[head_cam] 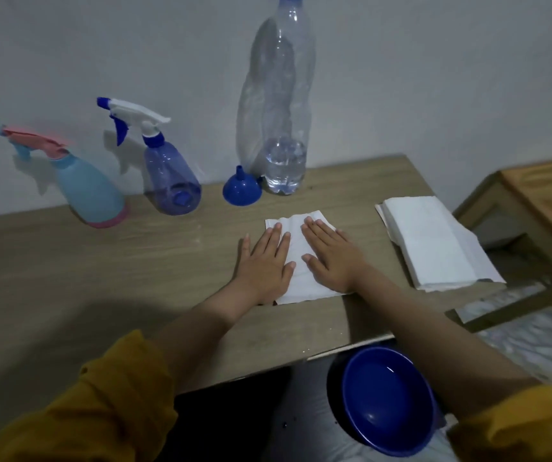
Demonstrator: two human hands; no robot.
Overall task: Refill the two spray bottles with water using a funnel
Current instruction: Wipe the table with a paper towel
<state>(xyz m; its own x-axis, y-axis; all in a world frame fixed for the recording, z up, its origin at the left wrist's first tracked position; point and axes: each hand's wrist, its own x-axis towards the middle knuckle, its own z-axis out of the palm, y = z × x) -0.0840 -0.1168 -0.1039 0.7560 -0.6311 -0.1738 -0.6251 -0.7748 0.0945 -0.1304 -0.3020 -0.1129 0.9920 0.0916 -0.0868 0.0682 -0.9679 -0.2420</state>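
Observation:
Two spray bottles stand at the back of the wooden table (134, 261): a light blue one with a pink trigger head (84, 185) at the left, and a clear blue one with a white and blue head (168, 175) beside it. A small blue funnel (242, 190) rests mouth-down next to a tall clear water bottle (281, 128) holding a little water at the bottom. My left hand (264, 261) and my right hand (331, 255) lie flat, fingers apart, on a white paper napkin (298, 261). Neither hand holds anything.
A stack of white napkins (434, 241) lies at the table's right edge. A dark blue bowl (387, 401) sits below the front edge near my right forearm. A wooden stool or frame (541, 208) stands to the right. The wall is close behind the bottles.

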